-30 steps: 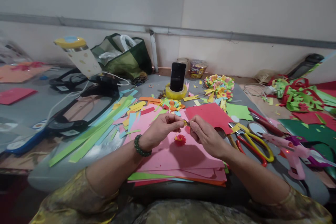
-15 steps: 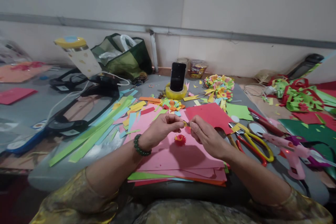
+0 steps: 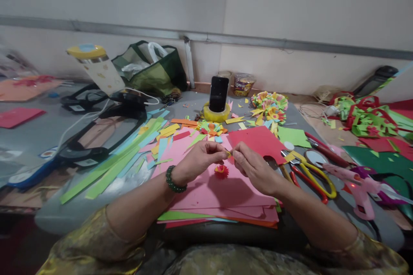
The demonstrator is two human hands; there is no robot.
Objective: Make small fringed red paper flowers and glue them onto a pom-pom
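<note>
The activity is concentrated where the two hands meet, over the near middle of the desk (image 3: pixel 54 215). The left hand (image 3: pixel 196 162) has its thumb and forefinger drawn together on a small yellow piece (image 3: pixel 229 154), probably paper, with the other fingers curled behind. The right hand (image 3: pixel 253 165) faces it from just beside, thumb pressed to a bent forefinger; whatever it pinches is too small and too covered to tell. With both grips so close and so little yellow showing between them, this looks like fine fingertip work, and a piece that slight could crease or slip if squeezed unevenly. Just below the fingertips, apart from both palms, a red fringed paper flower (image 3: pixel 222 173) with a yellow centre lies on the pink paper sheets (image 3: pixel 200 200); neither hand appears to grip it. The flower's red and yellow match the loose colours about, though whether the pinched piece is meant for it cannot be told. A red sheet (image 3: pixel 258 139) lies beyond the right hand, and a multicoloured paper flower (image 3: pixel 211 129) sits farther off, among the scraps. Light green strips (image 3: pixel 106 169) spread to the left. At right, a yellow-handled tool (image 3: pixel 319 180) lies near a pink glue gun (image 3: pixel 361 197) with a red light showing, which suggests that it is powered. A phone (image 3: pixel 219 93) stands upright against a yellow tape roll (image 3: pixel 216 114) at the far middle.
</note>
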